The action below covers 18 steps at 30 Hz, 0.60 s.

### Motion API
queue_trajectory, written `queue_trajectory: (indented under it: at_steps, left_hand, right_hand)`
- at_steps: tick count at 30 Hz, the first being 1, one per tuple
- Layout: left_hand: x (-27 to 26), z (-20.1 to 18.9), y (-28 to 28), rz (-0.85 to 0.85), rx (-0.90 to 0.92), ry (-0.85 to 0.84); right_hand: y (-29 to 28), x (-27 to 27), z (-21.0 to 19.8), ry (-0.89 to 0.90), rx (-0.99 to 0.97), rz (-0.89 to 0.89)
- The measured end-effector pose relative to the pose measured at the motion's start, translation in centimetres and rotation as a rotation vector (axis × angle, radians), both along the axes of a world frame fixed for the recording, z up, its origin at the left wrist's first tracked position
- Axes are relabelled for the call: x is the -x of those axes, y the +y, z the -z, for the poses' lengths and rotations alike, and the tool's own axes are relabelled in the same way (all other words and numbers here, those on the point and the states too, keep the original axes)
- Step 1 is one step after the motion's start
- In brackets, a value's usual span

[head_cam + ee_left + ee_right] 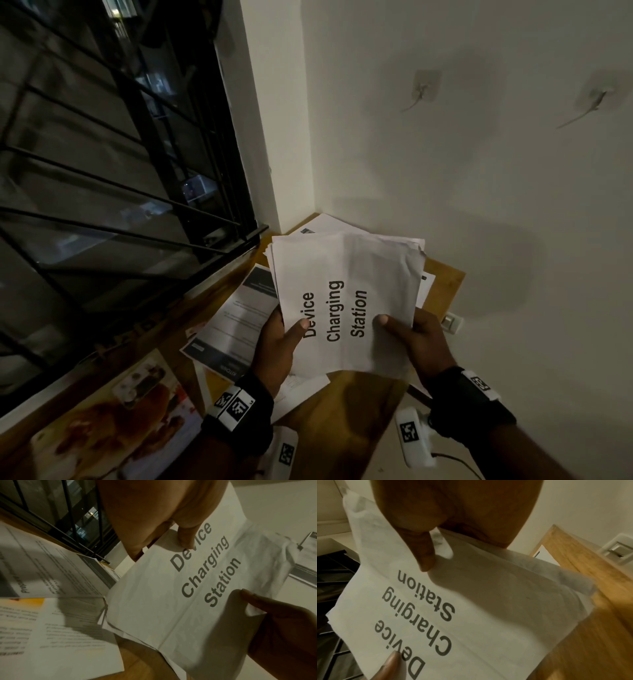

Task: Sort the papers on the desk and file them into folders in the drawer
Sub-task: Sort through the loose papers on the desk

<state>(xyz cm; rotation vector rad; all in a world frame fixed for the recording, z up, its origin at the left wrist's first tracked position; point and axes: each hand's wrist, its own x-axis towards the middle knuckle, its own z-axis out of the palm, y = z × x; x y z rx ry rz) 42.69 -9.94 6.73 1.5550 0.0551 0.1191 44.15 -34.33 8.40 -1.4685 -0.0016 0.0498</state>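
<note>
A stack of white papers (346, 274) is held up above the wooden desk (356, 404); its top sheet (171, 601) (488, 615) reads "Device Charging Station". My left hand (277, 339) grips the stack's left edge, thumb on the front by the word "Device". My right hand (414, 335) pinches the right edge, thumb on top beside "Station" and fingers behind. More printed sheets (233, 322) lie on the desk under the stack, and others (51, 635) spread to the left. No drawer or folder shows in any view.
A barred window (120, 154) stands to the left with its sill along the desk. A colourful printed sheet (113, 421) lies at the near left. A white wall (479, 171) closes the back and right, with a wall switch (452, 322) past the desk's right edge.
</note>
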Motion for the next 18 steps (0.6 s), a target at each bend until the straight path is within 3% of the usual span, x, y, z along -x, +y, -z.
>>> queue_trajectory:
  at_steps: [6,13,18]
  left_hand:
    - [0.9,2.7,-0.7,-0.037,0.068,0.127]
    - [0.7,3.4,-0.5,-0.084,0.077,0.062]
    - [0.9,4.6,-0.3,-0.08,0.08,0.107]
  right_hand:
    - [0.8,0.2,2.3,0.113,-0.046,-0.079]
    - [0.8,-0.6,2.6,0.11,-0.007,-0.074]
    - [1.2,-0.4,3.2,0.138,0.061,-0.087]
